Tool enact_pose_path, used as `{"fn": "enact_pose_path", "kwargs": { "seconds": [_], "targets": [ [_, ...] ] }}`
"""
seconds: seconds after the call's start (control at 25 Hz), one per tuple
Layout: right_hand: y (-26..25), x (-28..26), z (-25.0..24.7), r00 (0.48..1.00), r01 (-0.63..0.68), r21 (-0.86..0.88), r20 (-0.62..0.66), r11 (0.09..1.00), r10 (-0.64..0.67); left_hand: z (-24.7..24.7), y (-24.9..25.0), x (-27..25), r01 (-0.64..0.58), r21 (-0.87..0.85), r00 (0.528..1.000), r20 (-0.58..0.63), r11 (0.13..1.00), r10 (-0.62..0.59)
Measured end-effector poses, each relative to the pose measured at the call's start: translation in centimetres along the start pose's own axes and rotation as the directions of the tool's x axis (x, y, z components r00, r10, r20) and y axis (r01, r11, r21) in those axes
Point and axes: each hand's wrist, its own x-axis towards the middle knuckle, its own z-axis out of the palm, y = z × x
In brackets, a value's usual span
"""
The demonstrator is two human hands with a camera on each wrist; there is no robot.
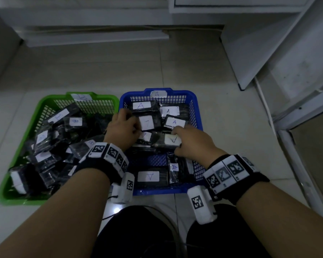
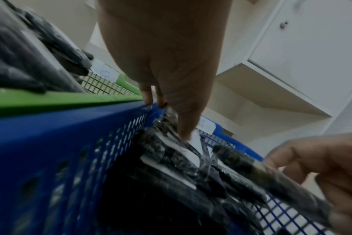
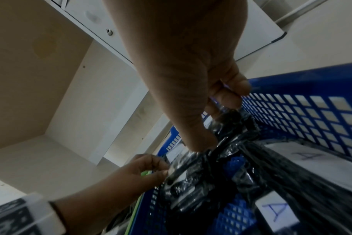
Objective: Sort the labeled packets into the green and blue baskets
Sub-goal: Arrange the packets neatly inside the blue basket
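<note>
The green basket (image 1: 15, 159) on the left holds several black packets with white B labels (image 1: 76, 121). The blue basket (image 1: 157, 191) on the right holds several packets labeled A (image 1: 149, 176). Both hands are inside the blue basket. My right hand (image 1: 177, 140) grips a black packet (image 1: 164, 140) with an A label, thumb and fingers curled round its end (image 3: 237, 124). My left hand (image 1: 133, 127) pinches the edge of a neighbouring packet (image 2: 169, 117) near the basket's left wall. The packets under both hands are partly hidden.
The baskets stand side by side on a pale tiled floor (image 1: 231, 127). White cabinets (image 1: 268, 43) stand behind and to the right. My knees in dark clothing (image 1: 138, 235) are just in front of the blue basket.
</note>
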Motion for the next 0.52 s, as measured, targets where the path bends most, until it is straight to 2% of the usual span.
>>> {"fn": "enact_pose_path", "kwargs": {
  "seconds": [0.08, 0.2, 0.4, 0.52],
  "targets": [
    [-0.6, -0.3, 0.8, 0.994, 0.079, 0.008, 0.074, 0.997, -0.079, 0.2, 0.3, 0.1, -0.011, 0.116, 1.000, 0.011, 0.993, 0.010],
    [-1.8, -0.6, 2.3, 0.979, 0.148, -0.004, 0.143, 0.989, -0.146, 0.2, 0.5, 0.6, 0.013, 0.160, 1.000, -0.011, 0.987, -0.012],
    [-2.6, -0.3, 3.7, 0.946, 0.171, 0.054, 0.270, 0.984, -0.179, -0.1, -0.1, 1.0, 0.001, 0.141, 0.991, 0.130, 0.990, -0.019],
    [-2.6, -0.5, 3.8, 0.913, 0.194, 0.071, 0.351, 0.978, -0.207, 0.1, -0.2, 0.8, 0.021, 0.173, 0.998, 0.054, 0.985, -0.030]
  ]
}}
